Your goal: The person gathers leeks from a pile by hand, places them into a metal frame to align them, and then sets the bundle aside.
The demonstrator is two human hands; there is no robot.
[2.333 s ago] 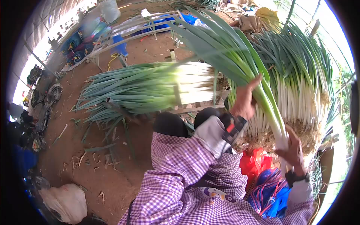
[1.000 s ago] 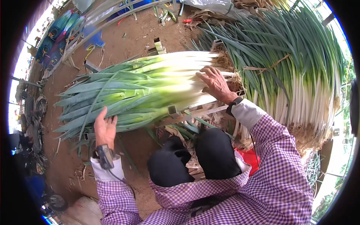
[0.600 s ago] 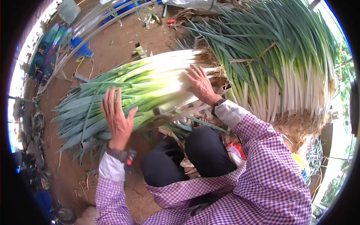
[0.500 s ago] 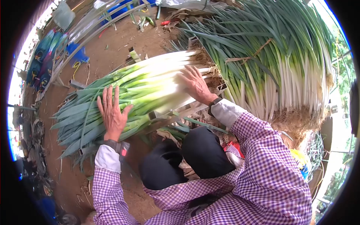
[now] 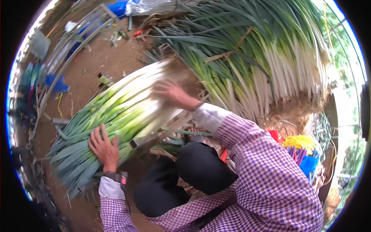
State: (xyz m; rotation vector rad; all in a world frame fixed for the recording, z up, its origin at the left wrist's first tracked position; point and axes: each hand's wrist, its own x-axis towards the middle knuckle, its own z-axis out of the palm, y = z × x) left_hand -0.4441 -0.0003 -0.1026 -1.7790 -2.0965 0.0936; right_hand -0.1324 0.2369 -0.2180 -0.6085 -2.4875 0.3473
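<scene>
Here, left hand (image 5: 105, 150) on leek leaves (image 5: 72, 154), right hand (image 5: 174, 94) at stalks (image 5: 141, 82).

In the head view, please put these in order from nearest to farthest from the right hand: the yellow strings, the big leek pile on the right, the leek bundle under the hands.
1. Leek bundle: directly under the right hand.
2. Big leek pile: to the hand's right.
3. Yellow strings: farthest, at lower right.

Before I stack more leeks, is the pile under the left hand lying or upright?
Lying: the pile stretches lengthwise beside a metal rail, the left hand atop its leaves.
</scene>
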